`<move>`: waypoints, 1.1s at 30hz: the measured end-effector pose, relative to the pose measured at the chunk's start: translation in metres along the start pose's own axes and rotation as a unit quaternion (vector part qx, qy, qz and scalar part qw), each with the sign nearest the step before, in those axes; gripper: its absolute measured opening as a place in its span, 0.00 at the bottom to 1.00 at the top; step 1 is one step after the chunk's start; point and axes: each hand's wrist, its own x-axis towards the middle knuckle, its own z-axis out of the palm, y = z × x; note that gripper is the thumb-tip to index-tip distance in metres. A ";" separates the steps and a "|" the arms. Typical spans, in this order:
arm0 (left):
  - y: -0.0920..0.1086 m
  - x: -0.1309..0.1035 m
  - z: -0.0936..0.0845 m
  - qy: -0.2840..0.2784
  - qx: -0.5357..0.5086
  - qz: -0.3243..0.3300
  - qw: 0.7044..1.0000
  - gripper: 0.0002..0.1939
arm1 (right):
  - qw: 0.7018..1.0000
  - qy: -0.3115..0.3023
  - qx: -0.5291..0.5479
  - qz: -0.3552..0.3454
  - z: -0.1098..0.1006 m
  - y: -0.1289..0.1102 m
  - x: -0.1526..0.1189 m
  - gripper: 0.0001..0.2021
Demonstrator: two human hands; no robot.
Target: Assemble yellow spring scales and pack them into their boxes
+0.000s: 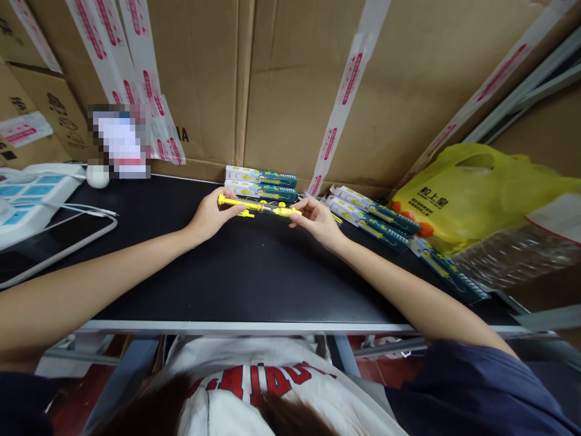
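Note:
A slim yellow rod-shaped tool (247,204) with a clear or metallic middle section lies level between my hands, above the black tabletop (267,272). My left hand (212,213) is closed around its thicker, capped left end. At the right end, my right hand (320,224) pinches the yellow tip between thumb and fingers. Just behind and under the tool are small yellow pieces (246,214), partly hidden by it. Two printed boxes (261,191) picturing a yellow tool are behind my hands, against the cardboard.
More such boxes (376,209) lie to the right, beside a yellow plastic bag (472,188) and a clear plastic package (512,257). On the left are a white power strip (39,194), cables and a dark tablet-like device (54,248). Tall taped cardboard (290,91) walls the back.

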 end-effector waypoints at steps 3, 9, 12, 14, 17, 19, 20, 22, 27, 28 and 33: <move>-0.001 0.000 0.001 -0.003 -0.013 -0.007 1.000 0.17 | 0.999 0.019 -0.037 -0.028 -0.001 0.000 0.000 0.19; 0.003 -0.002 0.001 -0.004 -0.033 -0.025 0.999 0.19 | 0.995 0.029 -0.080 -0.050 -0.002 0.005 0.000 0.19; 0.004 -0.002 0.001 -0.001 -0.030 -0.025 0.999 0.18 | 0.996 0.023 -0.070 -0.049 -0.001 0.005 -0.001 0.19; 0.004 -0.002 0.001 0.002 -0.023 -0.024 0.999 0.18 | 0.997 0.014 -0.060 -0.045 0.000 0.004 -0.002 0.19; 0.004 -0.002 0.001 0.004 -0.010 -0.022 1.000 0.18 | 0.999 -0.003 -0.042 -0.032 0.002 0.002 -0.004 0.19; 0.005 -0.002 0.001 0.005 -0.006 -0.020 1.000 0.18 | 0.999 -0.012 -0.031 -0.020 0.002 0.002 -0.005 0.19; 0.006 -0.002 0.001 0.005 -0.006 -0.019 1.000 0.18 | 0.999 -0.016 -0.027 -0.015 0.002 0.002 -0.005 0.19; 0.007 -0.002 0.001 0.005 -0.007 -0.017 1.000 0.18 | 1.000 -0.021 -0.021 -0.010 0.002 0.001 -0.005 0.19; 0.008 -0.001 0.000 0.002 -0.013 -0.012 1.000 0.18 | 0.998 0.024 -0.053 -0.031 0.001 0.001 -0.004 0.18; 0.008 -0.001 0.000 0.002 -0.014 -0.011 1.000 0.18 | 0.996 0.037 -0.065 -0.039 0.001 0.001 -0.003 0.18; 0.006 -0.001 0.000 0.003 -0.011 -0.008 1.000 0.17 | 0.997 0.035 -0.055 -0.033 0.002 0.004 -0.003 0.19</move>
